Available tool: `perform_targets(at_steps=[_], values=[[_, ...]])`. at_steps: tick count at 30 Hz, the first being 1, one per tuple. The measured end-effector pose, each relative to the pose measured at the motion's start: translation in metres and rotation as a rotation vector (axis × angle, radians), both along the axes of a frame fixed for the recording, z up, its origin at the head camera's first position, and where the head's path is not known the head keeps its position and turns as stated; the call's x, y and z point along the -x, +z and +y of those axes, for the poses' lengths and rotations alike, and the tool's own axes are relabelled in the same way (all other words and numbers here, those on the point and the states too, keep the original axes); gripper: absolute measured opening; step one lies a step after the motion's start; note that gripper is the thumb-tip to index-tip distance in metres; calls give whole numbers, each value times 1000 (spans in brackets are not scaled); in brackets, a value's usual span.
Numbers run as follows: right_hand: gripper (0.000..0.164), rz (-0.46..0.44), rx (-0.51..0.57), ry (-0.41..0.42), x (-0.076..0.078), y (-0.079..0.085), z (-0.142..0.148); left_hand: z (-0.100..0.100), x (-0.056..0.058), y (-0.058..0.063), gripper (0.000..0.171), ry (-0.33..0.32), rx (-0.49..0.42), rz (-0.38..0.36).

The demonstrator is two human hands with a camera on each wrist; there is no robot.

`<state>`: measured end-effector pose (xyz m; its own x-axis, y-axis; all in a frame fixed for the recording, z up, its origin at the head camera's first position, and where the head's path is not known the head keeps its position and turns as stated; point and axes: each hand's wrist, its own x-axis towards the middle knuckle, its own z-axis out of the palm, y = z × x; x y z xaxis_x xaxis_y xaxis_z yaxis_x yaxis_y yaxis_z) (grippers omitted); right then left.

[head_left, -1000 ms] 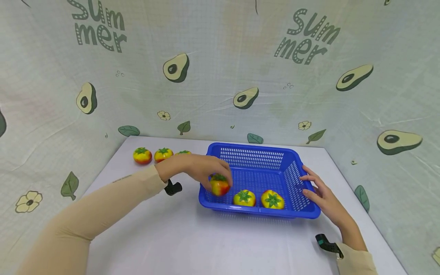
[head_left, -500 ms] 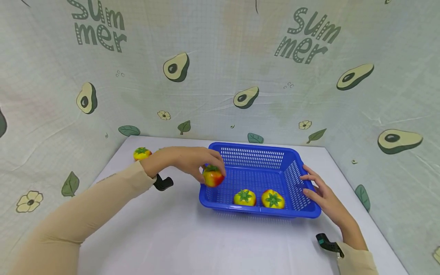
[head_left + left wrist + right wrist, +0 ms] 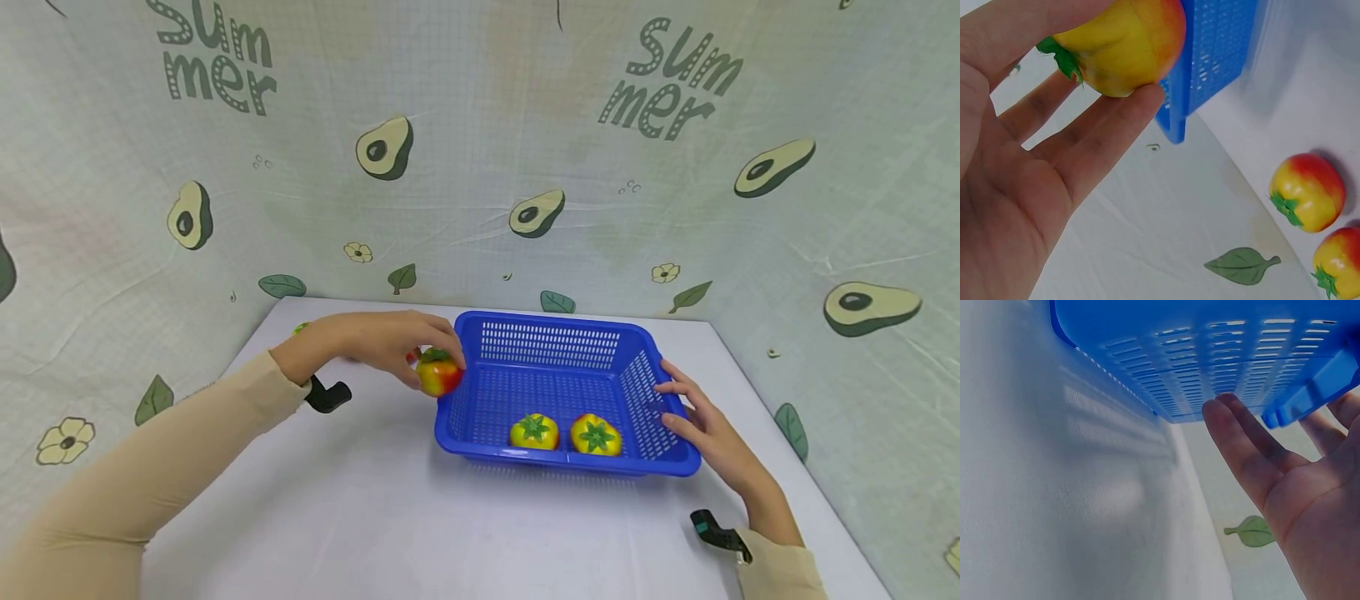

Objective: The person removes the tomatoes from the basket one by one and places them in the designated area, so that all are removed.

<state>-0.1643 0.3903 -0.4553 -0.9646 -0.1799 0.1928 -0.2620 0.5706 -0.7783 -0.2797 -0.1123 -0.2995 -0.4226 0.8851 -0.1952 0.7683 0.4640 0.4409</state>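
In the head view my left hand [image 3: 378,343] holds a yellow-red persimmon [image 3: 440,375] with a green leafy top, above the left rim of a blue plastic basket [image 3: 551,385]. The left wrist view shows this persimmon [image 3: 1130,47] between thumb and fingertips. Two more persimmons, one on the left [image 3: 535,432] and one on the right [image 3: 596,435], lie along the basket's near side. My right hand [image 3: 708,433] grips the basket's right rim. From the right wrist camera, two fingers [image 3: 1241,440] show against the outer basket wall [image 3: 1210,369].
On the white table [image 3: 375,500], two persimmons, an upper one [image 3: 1308,192] and a lower one [image 3: 1341,262], appear in the left wrist view. The left arm mostly hides the back-left row in the head view. A printed cloth [image 3: 465,108] hangs behind the table.
My left hand has drawn the persimmon up and left, from inside the basket to over its left rim. The left forearm now covers more of the back-left row. The right hand and basket stay put.
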Motion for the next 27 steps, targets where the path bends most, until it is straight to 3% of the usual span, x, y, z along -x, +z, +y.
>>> perform_targets(at_steps=[10,19,27], values=[[44,33,12,21,-2,-1,2,-20,6,-3,57,14,-32,8],[42,65,44,18,0,-4,3,-41,8,-10,58,109,-12,-25],[42,60,52,7,1,-4,1,-53,12,-20,58,137,29,-15]])
